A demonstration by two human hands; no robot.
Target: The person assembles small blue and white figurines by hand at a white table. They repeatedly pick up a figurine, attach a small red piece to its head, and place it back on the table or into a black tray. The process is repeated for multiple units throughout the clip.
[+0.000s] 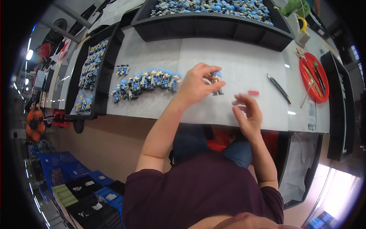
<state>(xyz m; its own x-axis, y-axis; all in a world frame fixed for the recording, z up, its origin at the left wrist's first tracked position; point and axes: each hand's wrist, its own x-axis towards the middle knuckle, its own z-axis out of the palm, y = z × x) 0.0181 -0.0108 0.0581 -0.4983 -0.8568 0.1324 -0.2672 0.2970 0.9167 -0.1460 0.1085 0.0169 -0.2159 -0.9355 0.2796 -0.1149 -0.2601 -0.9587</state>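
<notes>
Pinched in your left hand (196,86), the small blue-capped figurine (216,82) stands on the white table (244,65). Your right hand (248,112) hovers empty, fingers apart, at its five o'clock. Tilt it carelessly and it could topple towards the figurine row (146,84) at nine o'clock.

Pinching a small blue-capped figurine (217,81) upright on the white table (236,61) with the left hand (196,84). Hovering just beside it with the right hand (248,113), fingers loosely spread. Lying left: a row of matching figurines (146,83); right: a small red piece (253,92).
</notes>
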